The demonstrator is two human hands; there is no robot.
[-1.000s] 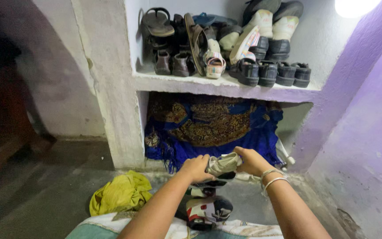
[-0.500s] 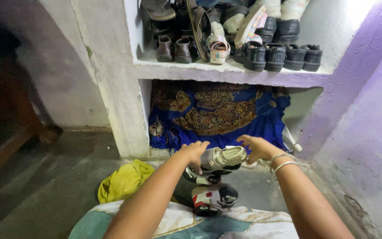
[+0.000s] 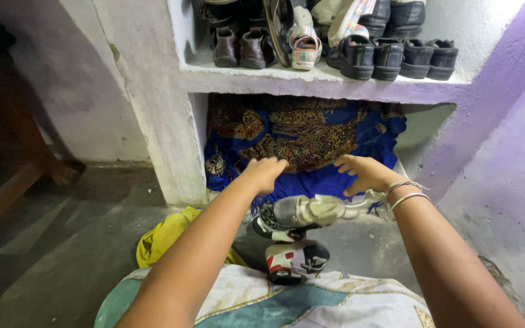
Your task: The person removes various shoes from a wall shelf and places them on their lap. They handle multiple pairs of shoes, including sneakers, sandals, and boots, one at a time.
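Overhead, a whitewashed concrete shelf (image 3: 311, 85) set into a white and purple wall is carrying a crowded row of dark shoes and striped sandals (image 3: 335, 36). Below it, a blue cloth with gold and brown patterning (image 3: 302, 136) is hanging across the lower niche and filling most of the opening. Both bare arms are reaching toward that cloth: the left hand (image 3: 264, 173) is hovering at its lower edge with fingers curled loosely together, gripping nothing, though contact with the fabric cannot be told; the right hand (image 3: 364, 173), silver bangles at the wrist, is spreading its fingers apart just before the cloth. Beneath the hands, a pale beige strappy sandal (image 3: 311, 209) is lying across a black and white sneaker (image 3: 268, 229), with a red, white and black sneaker (image 3: 296, 261) nearer the knees. A crumpled yellow rag (image 3: 165, 240) is sitting on the grey floor to the left.
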